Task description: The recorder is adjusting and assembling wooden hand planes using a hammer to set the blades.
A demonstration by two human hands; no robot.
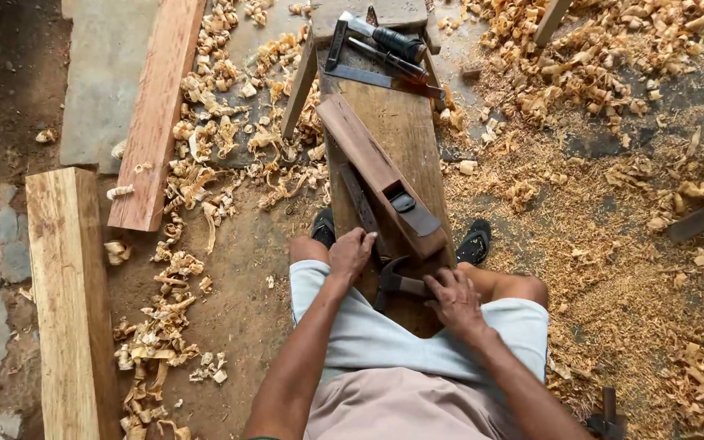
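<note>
I sit astride a narrow wooden bench. A long wooden hand plane lies diagonally on it, its dark iron near my end. My left hand rests on the bench's left edge by a dark flat strip beside the plane. My right hand lies on the handle of a claw hammer, whose dark head points toward my left hand. Whether the fingers close around the handle is unclear.
At the bench's far end lie a metal square, a dark-handled tool and a chisel. Two thick planks lie on the ground at left. Wood shavings and sawdust cover the floor around.
</note>
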